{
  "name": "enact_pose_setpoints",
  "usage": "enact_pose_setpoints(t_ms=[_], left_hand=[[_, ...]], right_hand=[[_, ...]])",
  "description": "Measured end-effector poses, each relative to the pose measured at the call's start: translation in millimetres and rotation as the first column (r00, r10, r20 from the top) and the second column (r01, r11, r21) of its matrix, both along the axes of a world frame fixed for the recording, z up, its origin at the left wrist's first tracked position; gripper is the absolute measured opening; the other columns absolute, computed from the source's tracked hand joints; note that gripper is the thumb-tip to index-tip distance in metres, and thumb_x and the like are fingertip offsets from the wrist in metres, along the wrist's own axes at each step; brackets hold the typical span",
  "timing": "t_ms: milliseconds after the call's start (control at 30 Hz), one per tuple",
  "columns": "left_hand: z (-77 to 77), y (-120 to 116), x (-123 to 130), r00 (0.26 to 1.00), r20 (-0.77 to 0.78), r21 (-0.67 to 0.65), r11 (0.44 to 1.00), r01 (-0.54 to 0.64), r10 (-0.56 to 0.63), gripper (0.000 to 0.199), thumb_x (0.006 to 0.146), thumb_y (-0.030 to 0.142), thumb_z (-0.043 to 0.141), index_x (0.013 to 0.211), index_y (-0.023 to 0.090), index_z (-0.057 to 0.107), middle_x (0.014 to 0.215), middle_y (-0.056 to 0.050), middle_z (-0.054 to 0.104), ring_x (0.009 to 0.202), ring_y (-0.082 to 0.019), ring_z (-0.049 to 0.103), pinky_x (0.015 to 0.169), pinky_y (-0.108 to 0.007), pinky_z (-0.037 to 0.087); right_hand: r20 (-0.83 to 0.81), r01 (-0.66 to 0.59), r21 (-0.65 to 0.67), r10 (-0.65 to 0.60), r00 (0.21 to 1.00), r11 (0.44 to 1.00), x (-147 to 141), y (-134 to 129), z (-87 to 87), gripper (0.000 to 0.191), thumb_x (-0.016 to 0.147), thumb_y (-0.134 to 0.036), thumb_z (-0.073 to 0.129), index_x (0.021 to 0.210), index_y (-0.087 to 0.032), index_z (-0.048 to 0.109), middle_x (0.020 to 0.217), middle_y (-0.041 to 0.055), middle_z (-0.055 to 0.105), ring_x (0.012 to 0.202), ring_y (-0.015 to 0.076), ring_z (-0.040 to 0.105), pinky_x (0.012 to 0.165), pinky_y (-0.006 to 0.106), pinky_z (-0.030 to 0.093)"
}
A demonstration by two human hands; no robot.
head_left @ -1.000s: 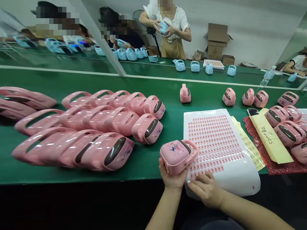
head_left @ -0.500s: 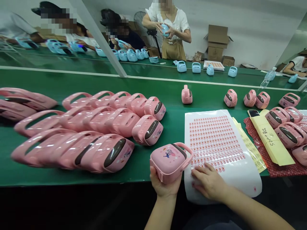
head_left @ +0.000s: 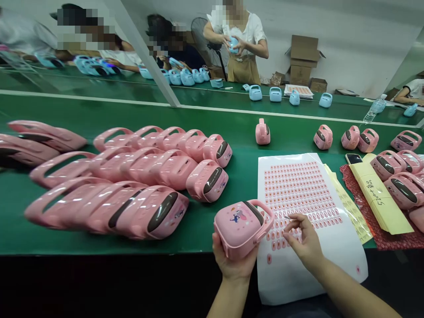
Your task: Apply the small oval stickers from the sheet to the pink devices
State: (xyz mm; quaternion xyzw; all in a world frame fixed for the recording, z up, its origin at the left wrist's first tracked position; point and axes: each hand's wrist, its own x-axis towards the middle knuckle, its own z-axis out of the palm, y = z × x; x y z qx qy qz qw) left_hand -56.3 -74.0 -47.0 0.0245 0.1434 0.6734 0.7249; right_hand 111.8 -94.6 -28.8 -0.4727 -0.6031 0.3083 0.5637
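Note:
My left hand (head_left: 235, 263) holds a pink rounded case (head_left: 239, 223) from below, its printed cartoon face up and its loop handle toward the right. Just right of the case, my right hand (head_left: 303, 240) is raised over a white sheet (head_left: 298, 276) bearing rows of small red-and-white oval stickers. Its thumb and finger are pinched together; what they hold is too small to make out. The sheet lies on the green table and hangs over its front edge.
Rows of pink cases (head_left: 145, 165) fill the left of the table. At the right lie a yellow paper stack (head_left: 380, 194), red bubble wrap (head_left: 351, 176), a phone (head_left: 353, 158) and more pink cases (head_left: 402, 190). People handle blue cases behind a white rail (head_left: 232, 112).
My right hand has lifted off the stickers and moved slightly right, its fingers drawn together. The sheet's lower edge has come nearer. My left hand still holds the case.

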Motion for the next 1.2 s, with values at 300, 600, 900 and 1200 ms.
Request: enact_pose_setpoints(t_ms=[300,600,900,1200], left_hand=[[16.0,-3.6,39.2,0.985,0.143,0.077,0.993,0.090,-0.101,0.068,0.075,0.041,0.057,0.136,0.020,0.036,0.122,-0.018,0.062,0.111,-0.035,0.057,0.087,-0.045,0.048],[26.7,-3.3,51.5,0.973,0.194,-0.026,0.991,0.129,-0.121,0.049,0.076,0.045,0.056,0.120,0.023,0.057,0.108,-0.011,0.068,0.102,-0.030,0.062,0.085,-0.041,0.049],[31.9,-0.8,52.1,0.978,0.176,-0.057,0.990,0.127,-0.115,0.042,0.073,0.048,0.056,0.106,0.023,0.065,0.100,-0.010,0.070,0.100,-0.031,0.062,0.080,-0.040,0.051],[32.2,-1.3,53.5,0.982,0.152,-0.059,0.991,0.123,-0.113,0.046,0.076,0.048,0.053,0.113,0.023,0.062,0.100,-0.011,0.070,0.094,-0.029,0.064,0.081,-0.040,0.050]], right_hand=[[-0.326,0.091,0.062,-0.066,0.943,0.994,-7.0,4.8,34.5,0.023,0.083,-0.026,0.058,0.102,-0.027,0.046,0.076,-0.0020,0.058,0.065,0.0130,0.060,0.060,0.028,0.053],[-0.357,0.066,-0.012,-0.066,0.932,0.998,-8.4,11.5,34.0,0.030,0.079,-0.029,0.064,0.103,-0.024,0.048,0.077,0.0002,0.062,0.072,0.0153,0.064,0.067,0.030,0.056],[-0.479,-0.033,-0.149,-0.043,0.877,0.988,-7.8,12.0,37.9,0.035,0.070,-0.034,0.072,0.096,-0.024,0.050,0.076,0.0001,0.063,0.067,0.0150,0.064,0.066,0.030,0.056],[-0.548,-0.141,-0.277,-0.036,0.836,0.951,-12.4,9.1,41.5,0.033,0.066,-0.033,0.073,0.088,-0.024,0.050,0.063,-0.0044,0.058,0.055,0.0133,0.054,0.047,0.025,0.046]])
